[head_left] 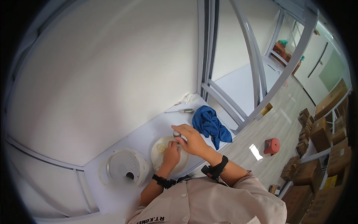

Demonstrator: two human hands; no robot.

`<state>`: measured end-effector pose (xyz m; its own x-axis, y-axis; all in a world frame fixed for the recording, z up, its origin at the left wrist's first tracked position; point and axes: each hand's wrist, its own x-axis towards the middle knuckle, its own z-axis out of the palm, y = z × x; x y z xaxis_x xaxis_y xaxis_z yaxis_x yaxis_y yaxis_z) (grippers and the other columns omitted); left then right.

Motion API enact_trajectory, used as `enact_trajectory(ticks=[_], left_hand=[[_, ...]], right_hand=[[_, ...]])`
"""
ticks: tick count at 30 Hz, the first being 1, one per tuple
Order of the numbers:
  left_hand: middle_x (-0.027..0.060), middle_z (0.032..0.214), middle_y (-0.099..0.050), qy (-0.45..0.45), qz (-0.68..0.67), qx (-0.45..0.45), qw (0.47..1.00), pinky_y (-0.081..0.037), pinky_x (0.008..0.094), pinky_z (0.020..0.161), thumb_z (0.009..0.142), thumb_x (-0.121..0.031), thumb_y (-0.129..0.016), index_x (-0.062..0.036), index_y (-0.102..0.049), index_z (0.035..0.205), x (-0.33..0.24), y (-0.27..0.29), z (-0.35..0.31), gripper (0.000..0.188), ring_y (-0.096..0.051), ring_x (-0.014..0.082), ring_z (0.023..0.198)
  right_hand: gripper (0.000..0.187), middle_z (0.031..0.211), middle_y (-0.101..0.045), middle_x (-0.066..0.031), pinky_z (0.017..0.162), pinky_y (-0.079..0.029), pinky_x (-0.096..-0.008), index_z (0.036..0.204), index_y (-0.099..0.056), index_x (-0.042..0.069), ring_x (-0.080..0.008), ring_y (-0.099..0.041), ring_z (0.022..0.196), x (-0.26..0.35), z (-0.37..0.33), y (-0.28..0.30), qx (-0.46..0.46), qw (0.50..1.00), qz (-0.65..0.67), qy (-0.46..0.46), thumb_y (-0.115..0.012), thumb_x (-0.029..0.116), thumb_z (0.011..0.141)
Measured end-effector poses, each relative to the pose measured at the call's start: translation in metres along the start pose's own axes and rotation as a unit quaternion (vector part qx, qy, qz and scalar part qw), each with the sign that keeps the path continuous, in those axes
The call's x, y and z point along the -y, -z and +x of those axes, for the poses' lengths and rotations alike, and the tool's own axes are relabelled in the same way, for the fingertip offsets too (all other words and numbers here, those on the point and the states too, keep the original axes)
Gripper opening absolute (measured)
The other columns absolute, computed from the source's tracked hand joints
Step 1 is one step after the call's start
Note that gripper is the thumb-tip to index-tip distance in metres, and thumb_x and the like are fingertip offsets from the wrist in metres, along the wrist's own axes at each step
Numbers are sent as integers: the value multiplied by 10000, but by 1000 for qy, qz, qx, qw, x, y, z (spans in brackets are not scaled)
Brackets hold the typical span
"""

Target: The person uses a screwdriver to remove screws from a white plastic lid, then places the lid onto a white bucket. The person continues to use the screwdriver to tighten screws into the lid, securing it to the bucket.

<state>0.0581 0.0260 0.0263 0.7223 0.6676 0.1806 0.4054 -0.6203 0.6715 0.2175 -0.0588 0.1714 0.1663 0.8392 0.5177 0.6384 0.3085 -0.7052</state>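
My right hand (192,140) is closed around a small grey and white cylindrical piece (176,133), whose end shows between thumb and fingers. Just below it, my left hand (171,154) has its fingers pinched together; what they grip is hidden. Both hands are over a round off-white cover or dish (182,164), which has a cream-coloured round hub (161,148) near its left side. To the left stands a round white appliance housing (141,166) with a grey slotted face and a black round spot (129,175).
A screwdriver (186,111) lies by the wall, near a crumpled white cloth or tissue (187,98). A blue cloth (209,125) hangs over the table's right edge. Metal frame posts (204,48) rise behind. On the floor are a red stool (272,146) and shelves of cardboard boxes (307,175).
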Motion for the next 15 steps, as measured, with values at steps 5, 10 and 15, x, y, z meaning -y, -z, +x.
enact_trajectory(ticks=[5, 10, 15], left_hand=[[175, 1235, -597, 30, 27, -21, 999, -557, 554, 821, 1012, -190, -647, -46, -626, 1203, 0, -4, 7, 241, -668, 450, 1024], [150, 1204, -618, 56, 26, -15, 998, -564, 561, 760, 1041, -266, -617, -69, -650, 1147, -5, -4, 13, 227, -690, 431, 970], [140, 1206, -622, 65, 85, -7, 994, -567, 557, 753, 1041, -295, -616, -72, -655, 1158, -4, -8, 18, 254, -701, 413, 957]], right_hand=[[558, 1175, -685, -183, 896, -564, -450, 1431, -629, 48, -384, -674, 1026, -1, -1, -4, -37, 998, -2, 58, -770, 34, 891], [545, 1242, -687, -191, 890, -583, -414, 1420, -634, 40, -375, -680, 1087, 1, -5, -1, -3, 999, -37, 14, -752, 6, 889], [562, 1169, -675, -172, 856, -582, -388, 1417, -659, 67, -342, -673, 1048, -6, -5, -6, -36, 999, 30, 9, -806, 60, 875]])
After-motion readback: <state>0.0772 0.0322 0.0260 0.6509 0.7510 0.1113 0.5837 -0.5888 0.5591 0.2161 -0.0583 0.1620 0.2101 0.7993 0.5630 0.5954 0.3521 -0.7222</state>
